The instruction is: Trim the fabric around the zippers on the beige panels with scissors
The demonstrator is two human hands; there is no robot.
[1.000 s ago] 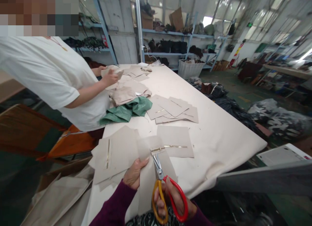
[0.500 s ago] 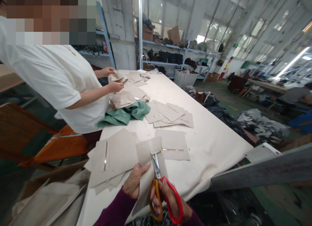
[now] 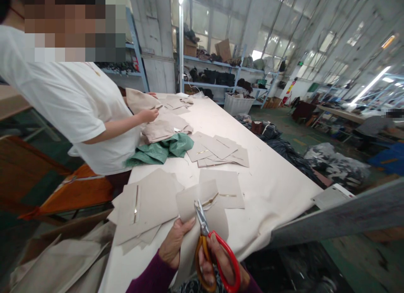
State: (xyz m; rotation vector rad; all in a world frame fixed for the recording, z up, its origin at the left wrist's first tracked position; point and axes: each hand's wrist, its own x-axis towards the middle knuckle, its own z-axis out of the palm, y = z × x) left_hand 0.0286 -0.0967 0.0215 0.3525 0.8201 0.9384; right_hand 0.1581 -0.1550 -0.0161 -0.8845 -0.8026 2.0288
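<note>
So I'm pinching the near beige panel in my left hand, likely steadying it against the scissors my right hand is gripping by the handles.

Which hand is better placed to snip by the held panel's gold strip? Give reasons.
Probably the right hand: it holds the scissors, their tips near the gold strip, while the left hand grips the beige panel.
</note>
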